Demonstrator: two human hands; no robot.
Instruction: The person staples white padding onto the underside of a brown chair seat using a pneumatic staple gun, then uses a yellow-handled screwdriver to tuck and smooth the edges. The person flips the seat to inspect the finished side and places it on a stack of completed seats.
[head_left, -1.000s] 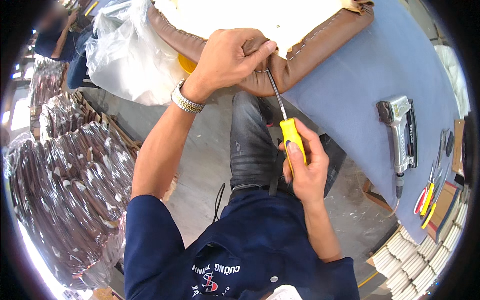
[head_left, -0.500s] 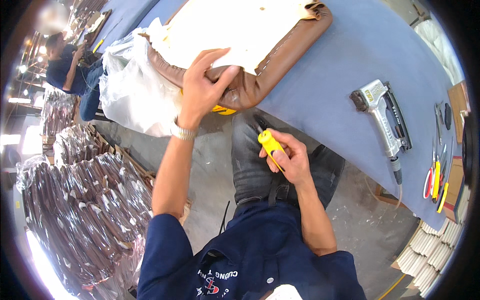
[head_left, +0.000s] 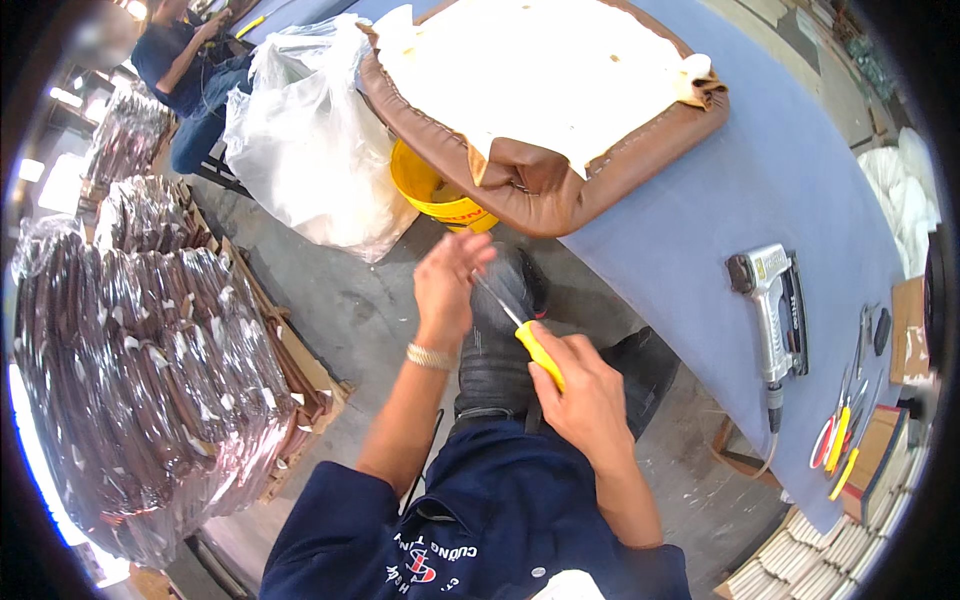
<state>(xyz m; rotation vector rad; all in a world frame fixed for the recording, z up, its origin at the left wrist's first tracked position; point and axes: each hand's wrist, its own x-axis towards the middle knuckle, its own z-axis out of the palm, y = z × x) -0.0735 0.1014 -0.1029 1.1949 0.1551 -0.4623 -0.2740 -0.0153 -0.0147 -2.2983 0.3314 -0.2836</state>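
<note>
My right hand (head_left: pixel 582 395) is closed round the yellow handle of a screwdriver (head_left: pixel 540 357). Its thin metal shaft points up and left, toward my left hand (head_left: pixel 447 285). Motion smears the left fingers beside the shaft's far end, so whether they touch or grip it cannot be told. Beyond both hands, a brown leather-covered cushioned panel (head_left: pixel 640 165) lies on the blue table (head_left: pixel 690 270), its near corner jutting past the edge. White lining (head_left: pixel 530 70) covers its middle, with stitches along the border and a folded leather flap at the near corner.
Below the panel's left side stands a yellow bucket (head_left: pixel 437 190), beside a white plastic bag (head_left: pixel 310 140). A staple gun (head_left: pixel 775 310) with a hose and several hand tools (head_left: pixel 845 430) lie on the table's right. Plastic-wrapped brown stacks (head_left: pixel 160 370) fill the left. Another person (head_left: pixel 180 60) sits far left.
My left hand has left the panel's near corner and come down toward the screwdriver's shaft. My right hand still holds the handle. The shaft now shows more fully, and the view has shifted.
</note>
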